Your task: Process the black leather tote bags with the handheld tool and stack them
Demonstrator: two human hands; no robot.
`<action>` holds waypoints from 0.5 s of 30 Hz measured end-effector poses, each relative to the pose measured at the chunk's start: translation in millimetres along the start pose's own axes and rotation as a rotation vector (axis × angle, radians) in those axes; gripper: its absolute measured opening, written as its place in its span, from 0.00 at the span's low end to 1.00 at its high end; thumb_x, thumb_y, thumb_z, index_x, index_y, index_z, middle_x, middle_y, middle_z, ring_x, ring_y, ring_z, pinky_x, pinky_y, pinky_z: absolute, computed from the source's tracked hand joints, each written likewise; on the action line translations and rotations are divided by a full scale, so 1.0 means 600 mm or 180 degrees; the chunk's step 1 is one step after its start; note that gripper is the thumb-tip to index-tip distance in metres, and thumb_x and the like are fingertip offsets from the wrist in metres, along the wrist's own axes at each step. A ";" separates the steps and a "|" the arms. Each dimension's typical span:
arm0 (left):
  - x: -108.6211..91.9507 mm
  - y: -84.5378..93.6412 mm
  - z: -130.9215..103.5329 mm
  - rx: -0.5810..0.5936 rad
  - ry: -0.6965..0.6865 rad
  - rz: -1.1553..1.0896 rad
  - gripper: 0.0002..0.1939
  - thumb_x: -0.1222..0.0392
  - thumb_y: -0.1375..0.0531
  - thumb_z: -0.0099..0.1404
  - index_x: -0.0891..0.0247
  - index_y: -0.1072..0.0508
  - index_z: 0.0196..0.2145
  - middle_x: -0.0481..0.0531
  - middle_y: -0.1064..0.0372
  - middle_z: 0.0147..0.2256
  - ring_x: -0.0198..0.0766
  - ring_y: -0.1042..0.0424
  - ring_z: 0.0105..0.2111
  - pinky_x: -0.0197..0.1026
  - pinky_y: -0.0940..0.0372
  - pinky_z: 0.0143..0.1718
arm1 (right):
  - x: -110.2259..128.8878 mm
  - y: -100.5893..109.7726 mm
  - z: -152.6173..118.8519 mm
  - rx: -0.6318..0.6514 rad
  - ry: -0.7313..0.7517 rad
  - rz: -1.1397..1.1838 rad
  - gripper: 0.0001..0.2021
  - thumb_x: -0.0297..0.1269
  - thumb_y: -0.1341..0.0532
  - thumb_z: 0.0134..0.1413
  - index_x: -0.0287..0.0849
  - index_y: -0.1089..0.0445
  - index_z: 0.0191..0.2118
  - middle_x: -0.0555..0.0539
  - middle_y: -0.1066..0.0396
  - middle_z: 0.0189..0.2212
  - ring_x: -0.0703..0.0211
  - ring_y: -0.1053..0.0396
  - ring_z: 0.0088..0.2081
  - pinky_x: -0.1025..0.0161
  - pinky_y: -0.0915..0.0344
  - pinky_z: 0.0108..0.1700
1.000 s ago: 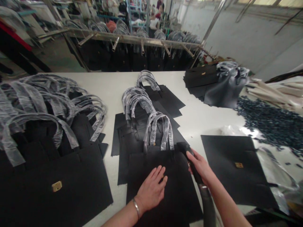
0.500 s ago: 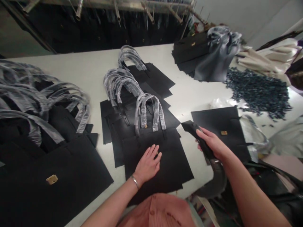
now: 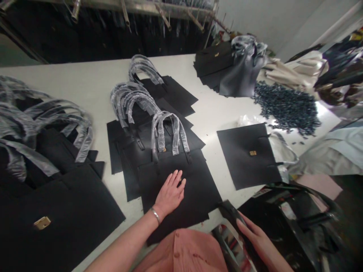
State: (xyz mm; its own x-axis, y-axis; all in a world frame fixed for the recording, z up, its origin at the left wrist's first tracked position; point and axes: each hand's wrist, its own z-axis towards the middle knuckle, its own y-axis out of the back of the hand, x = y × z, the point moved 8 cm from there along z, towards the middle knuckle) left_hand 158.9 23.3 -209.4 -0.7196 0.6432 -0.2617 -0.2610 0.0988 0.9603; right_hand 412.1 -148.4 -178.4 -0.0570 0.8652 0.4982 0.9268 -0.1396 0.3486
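My left hand (image 3: 170,192) lies flat, fingers stretched out, on a black bag panel (image 3: 195,177) that tops a stack on the white table. Two handles (image 3: 181,136) wrapped in clear plastic rise from the panel's far edge. Under my palm and fingers part of the surface is hidden, with a small bit of metal showing by the fingertips. Low on the right, my right hand (image 3: 252,234) is closed around a black hand tool (image 3: 234,213) with a tapered end. Its tip is by the panel's near right corner; whether they touch I cannot tell. The tool's exact kind is unclear.
More black bag panels with wrapped handles (image 3: 76,132) are piled at left. A single panel with a gold clasp (image 3: 253,153) lies right. Behind it are a heap of small dark pieces (image 3: 286,107) and another stack (image 3: 212,64). A metal rack (image 3: 163,19) stands beyond the table.
My right hand has lowered the black tool from beside the panel's far right edge toward its near right corner. My left hand stays flat on the panel. The view has shifted right.
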 end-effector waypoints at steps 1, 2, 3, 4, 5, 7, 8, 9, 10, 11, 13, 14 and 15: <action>0.000 0.000 0.000 0.0004 -0.0014 0.0044 0.21 0.57 0.44 0.66 0.62 0.33 0.55 0.59 0.53 0.65 0.50 0.55 0.65 0.53 0.53 0.64 | 0.003 -0.005 0.000 -0.0005 -0.0026 0.0100 0.37 0.58 0.39 0.47 0.43 0.36 0.60 0.54 0.32 0.14 0.61 0.37 0.13 0.67 0.44 0.16; -0.001 0.000 0.000 -0.0001 -0.0015 0.0080 0.21 0.57 0.44 0.65 0.62 0.33 0.55 0.59 0.53 0.65 0.50 0.55 0.65 0.52 0.53 0.64 | 0.007 -0.010 0.000 -0.0002 -0.0045 0.0180 0.37 0.58 0.39 0.48 0.42 0.38 0.61 0.55 0.34 0.13 0.61 0.38 0.13 0.67 0.44 0.16; -0.001 0.001 0.001 -0.0011 -0.0009 0.0109 0.21 0.57 0.44 0.65 0.61 0.33 0.55 0.59 0.52 0.65 0.50 0.55 0.65 0.52 0.53 0.64 | 0.010 -0.014 0.000 -0.0002 -0.0047 0.0236 0.38 0.58 0.40 0.48 0.42 0.39 0.62 0.56 0.35 0.12 0.61 0.38 0.13 0.67 0.45 0.16; -0.001 0.002 0.001 -0.0019 0.0001 0.0128 0.21 0.57 0.44 0.65 0.61 0.32 0.55 0.59 0.52 0.65 0.50 0.55 0.65 0.52 0.54 0.64 | 0.012 -0.015 -0.001 -0.0018 -0.0020 0.0263 0.38 0.58 0.40 0.49 0.42 0.40 0.62 0.56 0.36 0.12 0.61 0.38 0.13 0.67 0.45 0.16; -0.001 0.002 0.001 -0.0021 0.0011 0.0138 0.21 0.57 0.44 0.65 0.61 0.32 0.55 0.59 0.52 0.65 0.50 0.54 0.65 0.52 0.54 0.65 | 0.012 -0.016 -0.001 -0.0015 0.0016 0.0263 0.38 0.58 0.40 0.49 0.42 0.40 0.62 0.56 0.35 0.12 0.61 0.38 0.13 0.67 0.44 0.16; -0.003 0.003 0.002 -0.0012 0.0017 0.0129 0.21 0.57 0.43 0.65 0.61 0.32 0.55 0.59 0.52 0.65 0.50 0.55 0.65 0.52 0.54 0.65 | 0.005 -0.017 -0.003 0.0021 0.0083 0.0210 0.37 0.58 0.40 0.49 0.42 0.39 0.62 0.54 0.32 0.14 0.60 0.36 0.14 0.66 0.43 0.17; -0.004 0.004 0.003 -0.0007 0.0019 0.0114 0.21 0.57 0.44 0.65 0.61 0.32 0.55 0.59 0.52 0.65 0.50 0.55 0.65 0.52 0.54 0.65 | 0.000 -0.019 -0.003 0.0049 0.0098 0.0175 0.37 0.58 0.40 0.48 0.43 0.38 0.61 0.53 0.29 0.16 0.60 0.35 0.15 0.65 0.41 0.17; -0.005 0.004 0.003 -0.0001 0.0020 0.0101 0.20 0.57 0.44 0.65 0.61 0.32 0.55 0.59 0.52 0.65 0.50 0.55 0.65 0.52 0.54 0.65 | -0.004 -0.020 -0.003 0.0056 0.0113 0.0153 0.37 0.58 0.40 0.48 0.43 0.37 0.61 0.52 0.27 0.18 0.59 0.34 0.15 0.65 0.40 0.18; -0.005 0.005 0.004 0.0010 0.0020 0.0091 0.20 0.57 0.44 0.65 0.61 0.32 0.55 0.60 0.53 0.65 0.50 0.56 0.66 0.53 0.55 0.65 | -0.007 -0.021 -0.001 0.0031 0.0127 0.0148 0.37 0.59 0.40 0.48 0.43 0.36 0.60 0.51 0.26 0.20 0.58 0.34 0.16 0.64 0.39 0.18; -0.005 0.005 0.004 0.0021 0.0017 0.0084 0.20 0.57 0.44 0.66 0.62 0.32 0.55 0.60 0.53 0.65 0.50 0.56 0.66 0.53 0.55 0.65 | -0.006 -0.020 0.003 -0.0040 0.0143 0.0149 0.37 0.59 0.42 0.49 0.43 0.37 0.61 0.50 0.26 0.20 0.58 0.33 0.16 0.63 0.38 0.18; -0.004 0.006 0.004 0.0040 0.0008 0.0076 0.20 0.58 0.45 0.66 0.62 0.32 0.55 0.61 0.54 0.65 0.50 0.56 0.66 0.53 0.55 0.65 | 0.003 -0.009 0.013 -0.0316 0.0237 0.0141 0.37 0.60 0.45 0.51 0.42 0.39 0.62 0.50 0.26 0.19 0.56 0.32 0.17 0.62 0.36 0.19; -0.004 0.006 0.004 0.0045 -0.0002 0.0071 0.20 0.58 0.45 0.66 0.62 0.32 0.55 0.61 0.54 0.65 0.50 0.56 0.66 0.53 0.55 0.65 | 0.013 -0.001 0.018 -0.0477 0.0348 0.0090 0.38 0.60 0.46 0.52 0.41 0.41 0.63 0.50 0.26 0.20 0.55 0.30 0.18 0.62 0.35 0.21; -0.003 0.006 0.003 0.0044 -0.0009 0.0062 0.20 0.58 0.45 0.66 0.63 0.33 0.55 0.61 0.54 0.65 0.51 0.57 0.66 0.54 0.54 0.64 | 0.023 0.010 0.022 -0.0631 0.0492 0.0007 0.38 0.60 0.48 0.53 0.41 0.43 0.64 0.49 0.24 0.22 0.54 0.28 0.20 0.61 0.33 0.22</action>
State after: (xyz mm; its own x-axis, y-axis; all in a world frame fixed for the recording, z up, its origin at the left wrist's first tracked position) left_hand 160.5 23.6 -205.3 -0.7227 0.6472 -0.2427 -0.2380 0.0967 0.9664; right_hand 421.8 -130.8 -179.6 -0.1254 0.7831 0.6092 0.8369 -0.2463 0.4888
